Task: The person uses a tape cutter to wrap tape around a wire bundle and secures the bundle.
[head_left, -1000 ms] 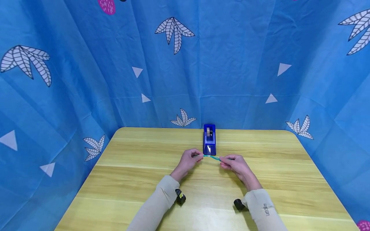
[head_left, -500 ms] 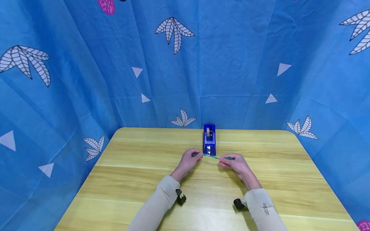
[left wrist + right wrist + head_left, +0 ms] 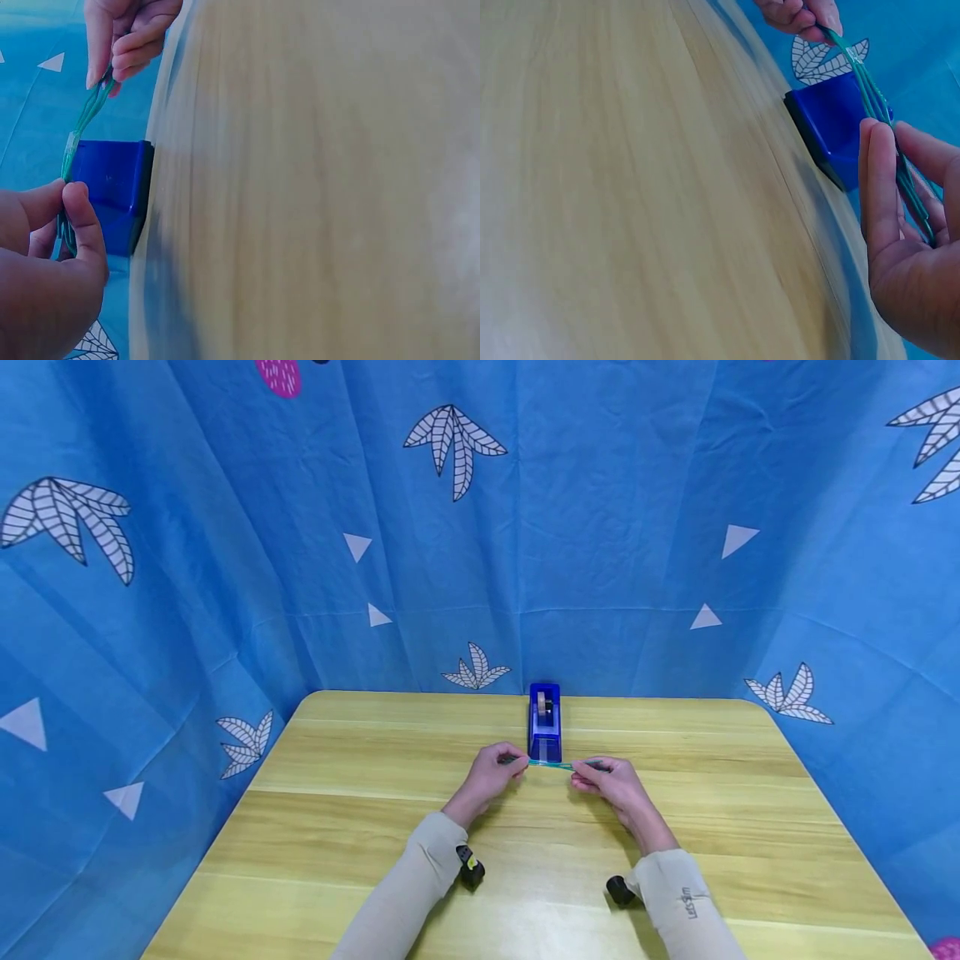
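Left grip (image 3: 489,779) and right grip (image 3: 617,787) pinch, forearms (image 3: 401,889) angled inward.

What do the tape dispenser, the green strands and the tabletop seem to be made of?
Tape dispenser: probably glossy plastic; its smooth blue surface catches light. Green strands: thin and bent, slightly shiny, perhaps plastic-coated wire or rubber. Tabletop: wood or printed laminate, grained, faintly glossy.

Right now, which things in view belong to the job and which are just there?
Likely in the job:
green cords, pinched by left hand and right hand
clear tape, on the cords
blue tape dispenser, beyond them

Likely just there:
wooden table
patterned curtain
black wrist cameras
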Demonstrator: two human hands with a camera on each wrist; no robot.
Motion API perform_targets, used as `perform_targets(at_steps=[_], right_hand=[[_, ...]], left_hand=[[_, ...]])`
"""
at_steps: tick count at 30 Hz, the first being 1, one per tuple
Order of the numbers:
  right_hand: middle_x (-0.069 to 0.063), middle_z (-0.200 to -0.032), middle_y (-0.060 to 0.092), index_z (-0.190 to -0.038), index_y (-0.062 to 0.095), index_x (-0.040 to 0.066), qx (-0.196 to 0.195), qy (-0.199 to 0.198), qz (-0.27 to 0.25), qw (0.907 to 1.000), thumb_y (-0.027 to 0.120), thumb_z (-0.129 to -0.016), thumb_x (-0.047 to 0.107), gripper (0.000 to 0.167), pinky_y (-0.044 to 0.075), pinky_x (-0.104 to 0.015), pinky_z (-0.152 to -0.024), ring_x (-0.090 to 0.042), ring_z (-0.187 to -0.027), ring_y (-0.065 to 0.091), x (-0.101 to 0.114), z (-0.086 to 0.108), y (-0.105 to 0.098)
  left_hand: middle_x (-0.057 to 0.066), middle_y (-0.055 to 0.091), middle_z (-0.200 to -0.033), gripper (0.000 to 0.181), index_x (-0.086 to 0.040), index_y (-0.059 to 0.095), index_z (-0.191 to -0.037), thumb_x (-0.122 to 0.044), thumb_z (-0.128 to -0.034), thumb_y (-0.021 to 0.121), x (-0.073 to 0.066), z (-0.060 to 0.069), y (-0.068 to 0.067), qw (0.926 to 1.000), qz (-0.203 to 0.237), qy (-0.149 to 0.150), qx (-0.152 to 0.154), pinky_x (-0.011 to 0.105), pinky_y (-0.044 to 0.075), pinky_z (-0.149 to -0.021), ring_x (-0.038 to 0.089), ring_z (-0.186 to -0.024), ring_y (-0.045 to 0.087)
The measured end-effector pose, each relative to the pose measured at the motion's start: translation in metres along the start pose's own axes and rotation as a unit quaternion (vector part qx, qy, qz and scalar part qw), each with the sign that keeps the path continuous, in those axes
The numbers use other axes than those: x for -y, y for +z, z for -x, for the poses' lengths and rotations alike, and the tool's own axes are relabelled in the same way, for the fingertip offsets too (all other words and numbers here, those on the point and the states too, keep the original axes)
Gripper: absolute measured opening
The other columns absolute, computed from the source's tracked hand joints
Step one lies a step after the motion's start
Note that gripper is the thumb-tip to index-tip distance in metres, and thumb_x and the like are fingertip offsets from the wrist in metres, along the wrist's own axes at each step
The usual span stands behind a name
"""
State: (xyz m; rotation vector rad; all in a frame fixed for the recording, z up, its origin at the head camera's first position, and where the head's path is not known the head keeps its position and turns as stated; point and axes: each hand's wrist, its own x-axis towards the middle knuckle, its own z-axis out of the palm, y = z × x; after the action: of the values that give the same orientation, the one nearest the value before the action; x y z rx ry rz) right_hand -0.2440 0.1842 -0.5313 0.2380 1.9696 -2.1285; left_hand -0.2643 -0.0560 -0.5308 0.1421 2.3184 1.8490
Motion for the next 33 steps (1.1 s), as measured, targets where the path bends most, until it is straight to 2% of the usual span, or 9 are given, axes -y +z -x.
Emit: perform_targets(at_steps=[4,8,11,15,21,29,33], right_hand=[[-0.012,-0.093,0.078,-0.131,0.059,-0.014,-0.01,0.003,-0.017,0.9998,0.068,-0.102,0.018,0.044,0.063,-0.025,-0.08,-0.012,-0.079,0.075,-0.0002,-0.0007,0.0017],[-0.008,-0.089,0.078,-0.131,0.06,-0.012,-0.022,0.008,-0.018,0.9996,0.068,-0.102,0.023,0.046,0.063,-0.025,-0.077,-0.011,-0.077,0.075,0.0003,-0.0013,0.0028],[-0.008,-0.089,0.078,-0.128,0.062,-0.01,-0.025,0.011,-0.02,0.9994,0.07,-0.101,0.024,0.044,0.063,-0.025,-0.077,-0.011,-0.076,0.075,0.0011,-0.0011,0.0037],[-0.009,-0.091,0.078,-0.122,0.066,-0.008,-0.029,0.019,-0.024,0.9991,0.073,-0.099,0.02,0.037,0.063,-0.025,-0.078,-0.011,-0.077,0.075,0.0026,-0.0007,0.0045],[-0.013,-0.096,0.078,-0.123,0.066,-0.01,-0.027,0.022,-0.028,0.999,0.072,-0.098,0.01,0.033,0.062,-0.026,-0.084,-0.012,-0.081,0.077,0.0057,0.0,0.0046],[-0.015,-0.101,0.078,-0.124,0.064,-0.015,-0.021,-0.007,-0.022,0.9995,0.069,-0.098,0.002,0.031,0.062,-0.028,-0.085,-0.011,-0.08,0.077,0.0034,-0.0014,0.0034],[-0.011,-0.097,0.078,-0.123,0.065,-0.016,-0.027,-0.021,-0.016,0.9993,0.071,-0.096,0.001,0.032,0.062,-0.027,-0.084,-0.011,-0.079,0.077,0.0024,-0.0011,0.0033]], left_hand=[[0.007,0.07,-0.091,0.008,-0.009,0.074,-0.101,-0.014,-0.1008,0.068,-0.0023,-0.0006,-0.0015,1.0,-0.004,0.004,0.004,0.027,0.052,-0.071,0.02,-0.081,0.063],[0.012,0.071,-0.094,0.008,-0.008,0.074,-0.1,-0.014,-0.1005,0.069,-0.003,-0.0017,-0.0025,0.9999,-0.011,0.011,0.005,0.028,0.05,-0.07,0.024,-0.082,0.064],[0.01,0.071,-0.094,0.007,-0.009,0.074,-0.099,-0.015,-0.1005,0.069,-0.0029,-0.0021,-0.0034,0.9997,-0.019,0.015,0.007,0.028,0.05,-0.07,0.024,-0.083,0.064],[0.004,0.069,-0.094,0.007,-0.01,0.074,-0.099,-0.015,-0.1005,0.069,-0.0031,-0.0018,-0.0045,0.9995,-0.024,0.017,0.009,0.029,0.053,-0.071,0.025,-0.084,0.065],[0.005,0.07,-0.097,0.008,-0.008,0.074,-0.101,-0.014,-0.1005,0.068,-0.0042,-0.0007,-0.0035,0.9996,-0.02,0.018,0.005,0.03,0.055,-0.074,0.029,-0.088,0.066],[0.006,0.068,-0.099,0.013,-0.005,0.071,-0.106,-0.017,-0.1004,0.069,-0.0008,-0.0029,-0.0001,0.9992,-0.021,0.031,-0.012,0.029,0.057,-0.074,0.021,-0.084,0.065],[0.005,0.066,-0.102,0.016,-0.008,0.07,-0.109,-0.022,-0.1008,0.069,-0.0003,-0.0039,-0.0008,0.9993,-0.024,0.02,-0.02,0.027,0.053,-0.07,0.023,-0.084,0.064]])
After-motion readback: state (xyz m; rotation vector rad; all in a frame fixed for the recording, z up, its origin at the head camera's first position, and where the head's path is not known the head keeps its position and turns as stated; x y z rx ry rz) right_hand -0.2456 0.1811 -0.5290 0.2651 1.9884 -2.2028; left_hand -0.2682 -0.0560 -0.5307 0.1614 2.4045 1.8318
